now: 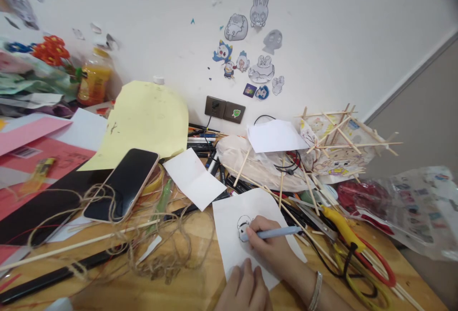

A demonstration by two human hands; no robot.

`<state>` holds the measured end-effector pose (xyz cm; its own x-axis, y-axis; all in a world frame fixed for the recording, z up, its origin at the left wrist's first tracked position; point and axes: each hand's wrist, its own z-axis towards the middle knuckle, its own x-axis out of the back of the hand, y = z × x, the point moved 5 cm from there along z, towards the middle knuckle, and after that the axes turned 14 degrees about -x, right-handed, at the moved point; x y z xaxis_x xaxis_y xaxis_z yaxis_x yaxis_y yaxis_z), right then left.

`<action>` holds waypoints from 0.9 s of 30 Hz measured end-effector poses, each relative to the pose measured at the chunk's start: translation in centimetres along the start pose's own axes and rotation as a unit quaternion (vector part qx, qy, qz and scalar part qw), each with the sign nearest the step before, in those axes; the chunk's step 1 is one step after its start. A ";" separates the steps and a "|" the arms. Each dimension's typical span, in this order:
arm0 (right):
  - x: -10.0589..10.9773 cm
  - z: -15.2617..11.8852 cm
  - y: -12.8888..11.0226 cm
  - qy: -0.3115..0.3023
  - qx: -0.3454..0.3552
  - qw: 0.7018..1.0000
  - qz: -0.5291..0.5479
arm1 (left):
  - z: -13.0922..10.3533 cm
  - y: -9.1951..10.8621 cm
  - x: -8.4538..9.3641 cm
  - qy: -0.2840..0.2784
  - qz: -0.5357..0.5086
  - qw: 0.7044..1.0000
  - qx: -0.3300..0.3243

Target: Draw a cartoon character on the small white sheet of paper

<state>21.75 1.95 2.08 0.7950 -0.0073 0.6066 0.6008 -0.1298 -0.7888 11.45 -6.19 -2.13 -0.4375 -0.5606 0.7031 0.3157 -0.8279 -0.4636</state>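
Observation:
A white sheet of paper (229, 227) lies on the wooden table (203, 282), with a small black line drawing of a round figure (244, 225) on it. My right hand (270, 244) rests on the sheet with its fingers wrapped round a light blue pen (286, 231). The pen's lower end is at the drawing, and its tip is partly hidden by my fingers. Below the drawing, my left hand (245, 289) lies flat on the sheet's near edge, fingers slightly apart, holding nothing.
A phone (125, 182) and tangled twine (168, 258) lie to the left. Behind the sheet are a small white paper (195, 177), pens and a plastic bag (232, 153). Yellow-handled scissors (339, 225), a stick structure (339, 144) and a clear packet (418, 206) are at the right.

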 end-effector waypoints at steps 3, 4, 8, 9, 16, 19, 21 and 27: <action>-0.1 0.0 -0.2 -0.008 -0.001 1.000 -0.010 | -0.1 0.0 -0.1 0.003 -0.003 1.000 0.002; -0.1 0.0 -0.2 -0.008 -0.001 1.000 -0.013 | -0.1 0.0 -0.1 0.004 -0.005 1.000 0.003; -0.1 0.0 -0.3 -0.005 -0.002 1.000 -0.008 | -0.2 0.1 -0.1 0.009 -0.004 1.000 0.004; -0.1 0.0 -0.3 -0.006 -0.001 1.000 -0.007 | -0.2 0.1 -0.1 0.010 -0.002 1.000 0.004; -0.1 -0.2 -0.4 -0.008 0.014 1.000 -0.007 | 0.1 -0.2 0.3 0.026 0.009 1.000 0.012; -0.2 -0.2 -0.4 -0.013 0.015 1.000 0.000 | 0.3 -0.5 0.6 0.037 0.013 0.999 0.024; -0.2 -0.2 -0.4 -0.007 0.010 1.000 -0.006 | 0.4 -0.6 0.6 0.035 0.015 0.999 0.028; -0.2 -0.1 -0.2 -0.017 -0.006 1.000 0.006 | 0.4 -0.6 0.8 0.041 0.014 0.999 0.030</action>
<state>21.47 1.87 2.17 0.8050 0.0249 0.5927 0.5897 -0.1419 -0.7951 11.26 -6.12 -1.02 -0.4938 -0.5860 0.6425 0.3777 -0.8101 -0.4485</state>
